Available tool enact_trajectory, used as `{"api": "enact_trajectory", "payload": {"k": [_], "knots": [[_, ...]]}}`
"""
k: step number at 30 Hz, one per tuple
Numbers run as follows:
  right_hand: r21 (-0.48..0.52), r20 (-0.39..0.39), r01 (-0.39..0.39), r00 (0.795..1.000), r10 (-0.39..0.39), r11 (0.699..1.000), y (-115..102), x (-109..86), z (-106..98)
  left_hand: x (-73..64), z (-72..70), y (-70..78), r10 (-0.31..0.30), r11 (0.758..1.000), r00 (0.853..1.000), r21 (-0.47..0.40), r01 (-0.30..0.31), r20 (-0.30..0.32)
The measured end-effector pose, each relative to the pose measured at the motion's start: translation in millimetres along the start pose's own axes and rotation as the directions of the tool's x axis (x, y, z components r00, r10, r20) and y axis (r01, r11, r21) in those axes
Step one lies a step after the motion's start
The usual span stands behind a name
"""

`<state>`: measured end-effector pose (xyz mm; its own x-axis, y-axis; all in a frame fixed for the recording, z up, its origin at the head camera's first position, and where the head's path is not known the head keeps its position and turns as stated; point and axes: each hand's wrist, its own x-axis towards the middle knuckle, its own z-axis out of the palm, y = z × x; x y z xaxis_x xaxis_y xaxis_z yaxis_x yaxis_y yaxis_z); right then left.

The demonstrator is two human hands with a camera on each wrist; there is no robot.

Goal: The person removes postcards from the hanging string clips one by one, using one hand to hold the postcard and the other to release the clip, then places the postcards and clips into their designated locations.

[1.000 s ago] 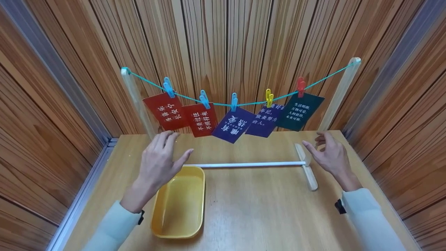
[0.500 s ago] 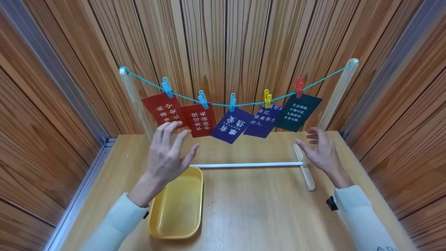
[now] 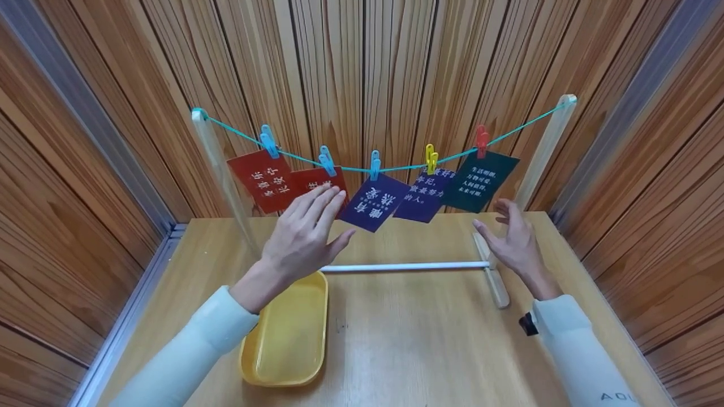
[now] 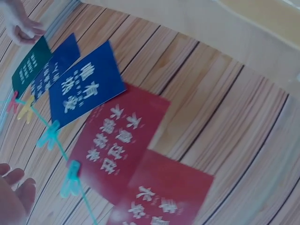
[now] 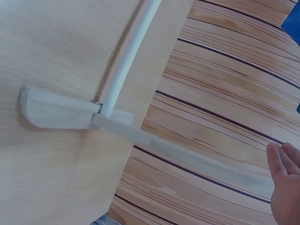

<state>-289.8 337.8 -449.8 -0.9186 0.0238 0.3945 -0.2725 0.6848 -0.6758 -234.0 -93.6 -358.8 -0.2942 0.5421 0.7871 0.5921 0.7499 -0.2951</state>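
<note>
OK, clock ctr (head view) = mid blue card (image 3: 373, 203). Cord (image 3: 404, 168) slung w/ a sag betw. L post (image 3: 216, 161) (top at 10 o'clock) & R post (image 3: 547, 152) (top at 2); bar (image 3: 407, 267) at 5 prob. keeps them spaced. Clips (image 3: 375, 164) pinch each card's top to the cord so it dangles free; skew prob. from off-ctr clipping. L hand (image 3: 300, 232) at 8: fingers near straight, thumb out, nothing held; overlaps inner red card (image 3: 300, 177), but L wrist view shows a gap. R hand (image 3: 512, 240) betw. 3 & 4: fingers loosely bent, thumb apart, nothing held, near & below green card (image 3: 481, 181). Tray (image 3: 285, 345) at 7, prob. for easy L hand reach. Looks: mid blue card hangs like a diamond, partly over other blue card (image 3: 421, 200); outer red card (image 3: 257, 182) at 9; all w/ white text.
</note>
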Motion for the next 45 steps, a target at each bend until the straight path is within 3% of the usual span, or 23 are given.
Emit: {"api": "enact_trajectory", "payload": {"k": [7,11,16,20,25,32,35,42,45], "knots": [[0.042,-0.008,-0.065,0.998,0.065,0.997,-4.6,3.2,-5.4,44.4,2.2,3.3,-0.025,0.993,0.998,-0.120,0.017,-0.063],[0.082,0.007,-0.056,0.998,0.056,0.995,-8.3,7.2,-2.5,61.7,2.5,4.8,-0.064,0.983,0.996,-0.176,0.054,-0.055],[0.143,0.025,-0.060,0.998,0.057,0.988,-12.0,9.3,-1.6,77.8,6.8,7.6,-0.113,0.966,0.993,-0.230,0.115,0.022],[0.194,0.034,-0.083,0.996,0.078,0.978,-13.8,11.4,-0.5,88.1,11.2,8.1,-0.153,0.947,0.982,-0.269,0.178,0.112],[0.234,0.037,-0.105,0.994,0.099,0.966,-14.9,14.4,4.0,100.0,14.7,11.0,-0.192,0.923,0.952,-0.287,0.257,0.237],[0.277,0.042,-0.141,0.990,0.135,0.950,-19.0,20.2,4.0,118.5,21.8,15.9,-0.193,0.893,0.906,-0.315,0.321,0.376],[0.298,0.040,-0.153,0.988,0.147,0.942,-20.2,22.2,3.9,126.3,25.6,16.0,-0.189,0.885,0.895,-0.324,0.333,0.403],[0.340,0.044,-0.162,0.987,0.157,0.926,-20.6,21.8,9.0,139.2,37.2,14.4,-0.167,0.878,0.895,-0.351,0.326,0.413],[0.366,0.025,-0.146,0.989,0.147,0.919,-21.1,23.7,9.2,146.0,43.1,14.3,-0.168,0.857,0.893,-0.386,0.342,0.418]]}}
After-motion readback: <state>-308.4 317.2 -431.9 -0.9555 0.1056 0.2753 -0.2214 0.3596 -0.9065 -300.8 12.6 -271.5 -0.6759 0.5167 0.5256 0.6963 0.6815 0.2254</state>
